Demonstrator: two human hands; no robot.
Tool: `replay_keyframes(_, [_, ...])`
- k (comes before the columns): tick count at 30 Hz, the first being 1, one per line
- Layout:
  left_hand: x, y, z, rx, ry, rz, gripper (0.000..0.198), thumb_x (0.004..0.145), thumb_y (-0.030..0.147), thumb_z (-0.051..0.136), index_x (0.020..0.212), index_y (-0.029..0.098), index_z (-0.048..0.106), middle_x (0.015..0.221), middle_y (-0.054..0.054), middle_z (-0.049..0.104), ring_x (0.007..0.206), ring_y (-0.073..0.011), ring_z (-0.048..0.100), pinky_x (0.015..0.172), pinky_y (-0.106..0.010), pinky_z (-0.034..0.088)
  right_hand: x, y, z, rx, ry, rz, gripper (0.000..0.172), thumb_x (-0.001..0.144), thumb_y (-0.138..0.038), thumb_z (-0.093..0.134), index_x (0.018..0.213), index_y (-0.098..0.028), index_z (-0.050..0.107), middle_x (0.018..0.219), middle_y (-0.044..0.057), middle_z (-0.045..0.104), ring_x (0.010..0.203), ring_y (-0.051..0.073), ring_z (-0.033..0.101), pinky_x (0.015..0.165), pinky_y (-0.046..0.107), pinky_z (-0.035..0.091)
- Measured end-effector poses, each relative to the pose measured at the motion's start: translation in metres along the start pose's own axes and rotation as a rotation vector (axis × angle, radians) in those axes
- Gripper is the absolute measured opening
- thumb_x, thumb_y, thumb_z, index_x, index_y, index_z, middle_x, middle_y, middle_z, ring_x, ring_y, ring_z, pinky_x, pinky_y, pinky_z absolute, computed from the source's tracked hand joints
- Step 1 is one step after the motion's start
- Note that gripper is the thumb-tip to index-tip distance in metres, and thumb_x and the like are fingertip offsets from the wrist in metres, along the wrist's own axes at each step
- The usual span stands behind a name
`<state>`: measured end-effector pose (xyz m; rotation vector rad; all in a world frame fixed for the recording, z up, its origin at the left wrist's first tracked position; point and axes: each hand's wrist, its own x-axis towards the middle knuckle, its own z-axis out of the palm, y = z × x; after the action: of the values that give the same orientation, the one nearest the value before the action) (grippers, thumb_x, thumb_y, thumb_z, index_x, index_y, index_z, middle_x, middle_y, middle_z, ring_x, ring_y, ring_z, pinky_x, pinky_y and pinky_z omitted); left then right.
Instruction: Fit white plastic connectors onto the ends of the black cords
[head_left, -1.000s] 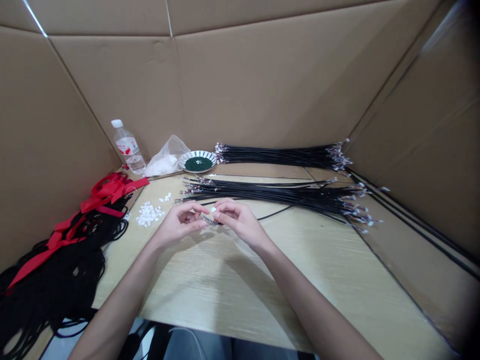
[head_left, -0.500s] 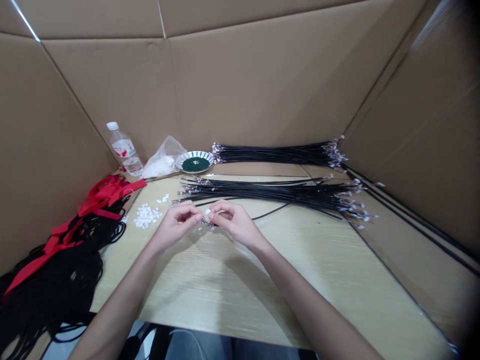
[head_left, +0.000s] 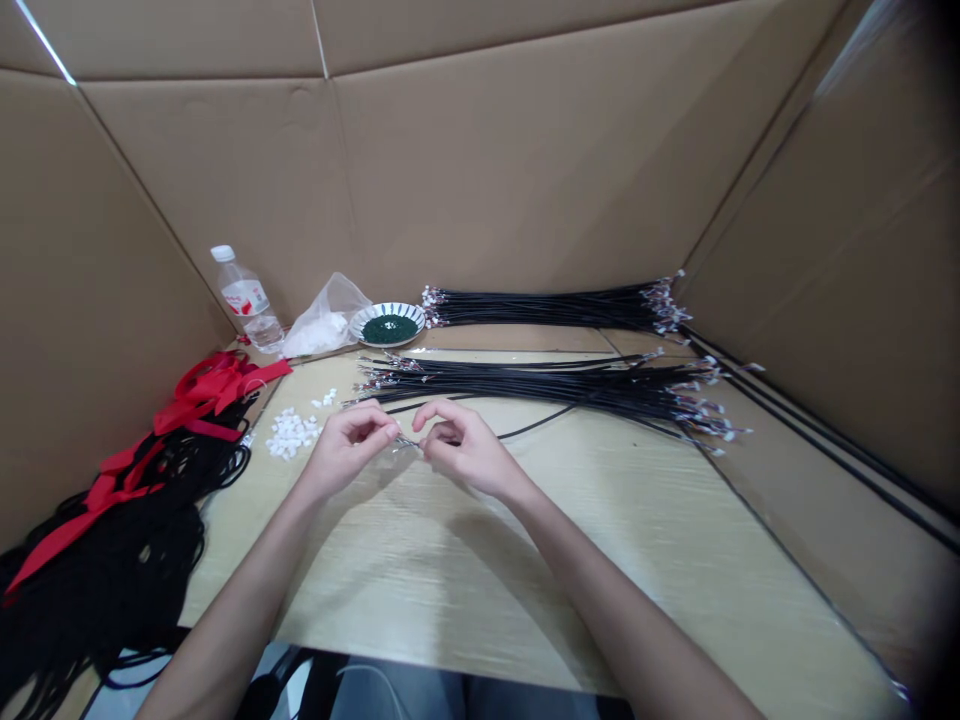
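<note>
Thin wires (head_left: 407, 441) at the end of a black cable (head_left: 536, 428) stretch between my two hands over the table. My left hand (head_left: 352, 443) is closed, thumb and index finger pinching the wire tips. My right hand (head_left: 466, 447) is curled around the cable's end where the wires come out; its index finger arches above, and the inside of the grip is partly hidden. Left of my left hand lies a pile of small white connectors (head_left: 291, 432). Just behind both hands, a bundle of black cables (head_left: 510, 382) with wired ends lies across the table.
A second cable bundle (head_left: 547, 308) lies by the back cardboard wall (head_left: 525, 170). A plate (head_left: 363, 336) of dark green bits, a plastic bag (head_left: 322, 318) and a water bottle (head_left: 247, 300) stand back left. Black cords (head_left: 112, 570) with red ribbons (head_left: 199, 390) heap up left.
A small white piece at my right fingertips no longer shows. My right index finger has lifted off the thumb slightly, and more of the wires is visible between my hands.
</note>
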<state>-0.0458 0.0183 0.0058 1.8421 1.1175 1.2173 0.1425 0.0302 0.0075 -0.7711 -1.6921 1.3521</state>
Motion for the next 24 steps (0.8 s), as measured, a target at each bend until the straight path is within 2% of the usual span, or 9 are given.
replay_keyframes(4, [-0.0006,0.003,-0.0007,0.018,-0.025,0.027,0.02,0.079,0.033,0.065,0.071,0.015,0.07,0.067,-0.003,0.054,0.063,-0.013,0.048,0.056,-0.024,0.035,0.0021,0.0028,-0.0003,-0.085,0.004,-0.137,0.022,0.066,-0.003,0.048,0.073,-0.018,0.064,0.085,0.003,0.057,0.069,0.012,0.054,0.059,0.023,0.041])
replay_keyframes(9, [-0.0035,0.0071,-0.0012,0.038,-0.092,0.05,0.013,0.074,0.028,0.069,0.078,0.016,0.072,0.071,-0.001,0.052,0.054,-0.0079,0.041,0.051,-0.023,0.032,0.0037,0.0073,-0.0014,-0.102,0.019,-0.157,0.021,0.073,-0.005,0.05,0.074,-0.017,0.067,0.087,0.005,0.057,0.082,0.016,0.055,0.067,0.027,0.041])
replay_keyframes(14, [-0.0035,0.0049,-0.0008,0.051,-0.079,0.057,0.012,0.072,0.024,0.07,0.082,0.016,0.071,0.069,0.001,0.048,0.051,-0.0065,0.037,0.049,-0.022,0.03,0.004,0.0084,-0.0025,-0.078,0.011,-0.135,0.015,0.076,-0.011,0.053,0.072,-0.016,0.066,0.088,0.006,0.057,0.082,0.017,0.055,0.069,0.029,0.041])
replay_keyframes(20, [-0.0012,0.0012,-0.0012,0.063,-0.023,0.005,0.016,0.074,0.031,0.07,0.077,0.015,0.069,0.065,0.001,0.048,0.051,-0.0075,0.037,0.048,-0.022,0.027,0.0043,0.0085,-0.0006,-0.068,0.036,-0.096,0.012,0.076,-0.021,0.06,0.066,-0.016,0.065,0.087,0.005,0.056,0.077,0.015,0.054,0.065,0.027,0.04])
replay_keyframes(24, [-0.0006,0.0011,-0.0006,0.077,0.007,0.0,0.018,0.074,0.033,0.07,0.073,0.015,0.069,0.064,0.0,0.051,0.053,-0.0088,0.04,0.049,-0.023,0.028,0.0035,0.0075,0.0021,-0.118,0.071,-0.094,0.013,0.075,-0.021,0.061,0.063,-0.016,0.063,0.085,0.004,0.056,0.072,0.013,0.052,0.062,0.026,0.039])
